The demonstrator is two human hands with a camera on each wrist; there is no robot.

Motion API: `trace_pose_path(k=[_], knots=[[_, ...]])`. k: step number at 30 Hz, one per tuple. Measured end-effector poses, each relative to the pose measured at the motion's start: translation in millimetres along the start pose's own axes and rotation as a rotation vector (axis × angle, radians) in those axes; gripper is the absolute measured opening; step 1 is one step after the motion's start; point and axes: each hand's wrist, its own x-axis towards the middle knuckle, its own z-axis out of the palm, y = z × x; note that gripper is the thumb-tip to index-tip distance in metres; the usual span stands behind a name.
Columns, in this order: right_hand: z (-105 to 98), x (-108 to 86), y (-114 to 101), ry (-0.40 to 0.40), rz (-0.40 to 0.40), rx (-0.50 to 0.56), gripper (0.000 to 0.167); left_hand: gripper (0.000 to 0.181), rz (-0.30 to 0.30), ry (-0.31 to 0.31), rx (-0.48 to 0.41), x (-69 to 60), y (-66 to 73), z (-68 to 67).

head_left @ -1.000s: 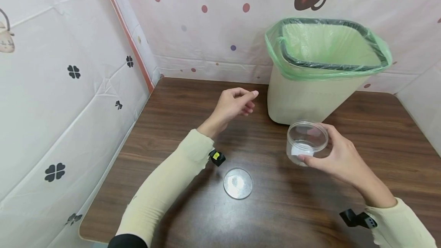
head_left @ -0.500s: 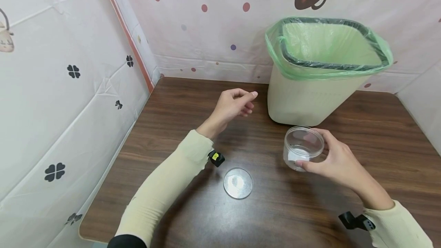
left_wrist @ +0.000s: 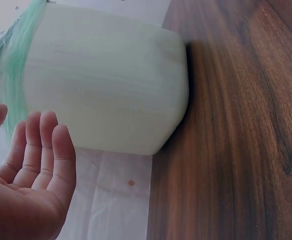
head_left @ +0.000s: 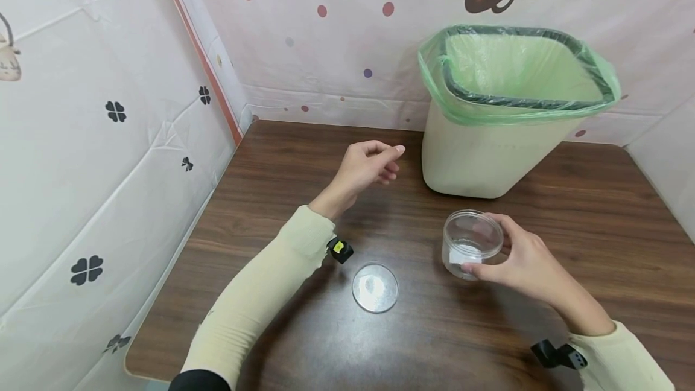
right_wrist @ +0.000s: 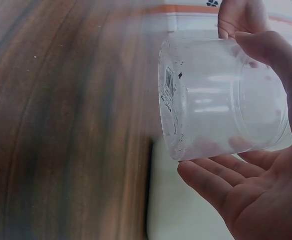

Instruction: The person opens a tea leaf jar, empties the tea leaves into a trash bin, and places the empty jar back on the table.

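A clear plastic jar [head_left: 471, 241] with its mouth up and no lid on it is held by my right hand [head_left: 529, 261], thumb on the near side and fingers on the far side. In the right wrist view the jar's base [right_wrist: 169, 102] stands apart from the table and bears a white barcode label. Small dark specks show near that base. My left hand [head_left: 365, 168] hovers over the table left of the bin, its fingers loosely bent and holding nothing. Between the forearms, a round clear lid [head_left: 374, 288] lies flat on the table.
A cream bin [head_left: 472, 158] with a green liner bag [head_left: 521, 116] over its rim stands at the back right of the brown wood table [head_left: 260, 198]. Printed white sheets [head_left: 326, 47] hang behind and to the left.
My right hand has brought the jar toward me, slightly left and away from the bin. The left hand has hardly moved, and the lid has stayed in place.
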Motion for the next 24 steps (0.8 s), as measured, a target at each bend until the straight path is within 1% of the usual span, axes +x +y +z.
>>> trace_pose_path(k=[7,14,24], knots=[[4.6,-3.1,3.1,-0.049,-0.002,-0.007,0.093,0.031,-0.001,0.002,0.0,-0.6,-0.7,-0.1],[9.8,-6.1,6.3,-0.056,-0.015,-0.003,0.094,0.03,-0.008,0.004,-0.005,-1.5,-3.3,-0.8],[16.9,-10.8,7.2,-0.099,-0.019,0.027,0.097,0.029,-0.01,0.019,-0.009,-3.3,-6.6,-4.3]])
